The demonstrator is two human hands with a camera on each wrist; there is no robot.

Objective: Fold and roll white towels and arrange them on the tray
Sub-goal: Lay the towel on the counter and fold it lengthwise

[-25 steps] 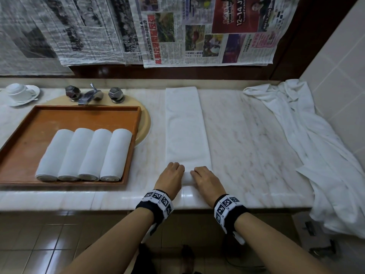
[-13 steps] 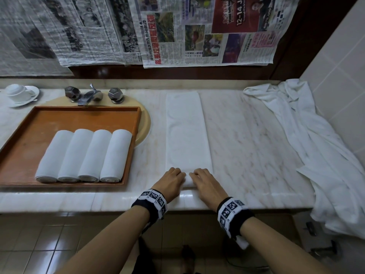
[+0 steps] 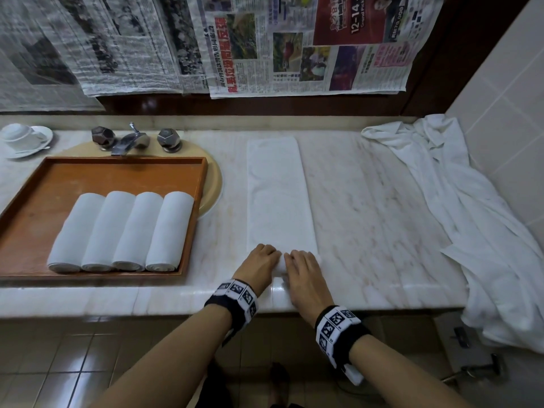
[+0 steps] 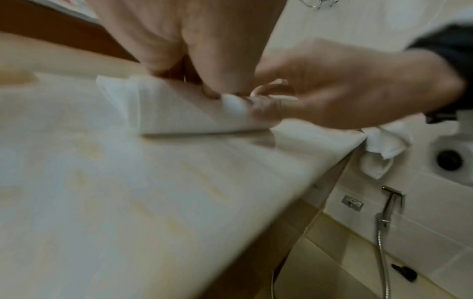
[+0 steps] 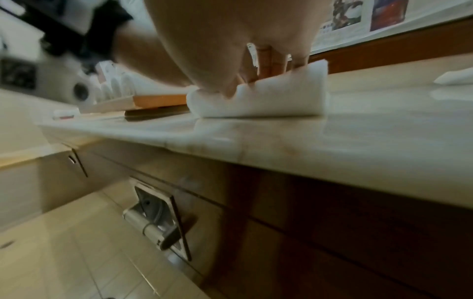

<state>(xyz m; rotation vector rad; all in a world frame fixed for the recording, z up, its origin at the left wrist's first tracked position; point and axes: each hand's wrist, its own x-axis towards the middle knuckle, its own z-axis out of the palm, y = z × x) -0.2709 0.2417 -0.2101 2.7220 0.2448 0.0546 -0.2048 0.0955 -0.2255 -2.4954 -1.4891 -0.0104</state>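
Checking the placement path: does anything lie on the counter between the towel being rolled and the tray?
Nothing visible. Bare marble separates the towel under both hands from the tray. The tray's raised right wall must be cleared, and four rolled towels fill its near half.

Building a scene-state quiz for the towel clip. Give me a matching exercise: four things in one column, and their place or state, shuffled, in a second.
Things:
1. four rolled towels
2. folded towel strip
3. white sheet
4. cup and saucer

Places or states:
A. crumpled at the countertop's right end, hanging over the edge
B. far left corner of the countertop
C. side by side in the wooden tray
D. flat on the countertop, near end being rolled under the left hand and right hand

Pairs: 1-C, 2-D, 3-A, 4-B
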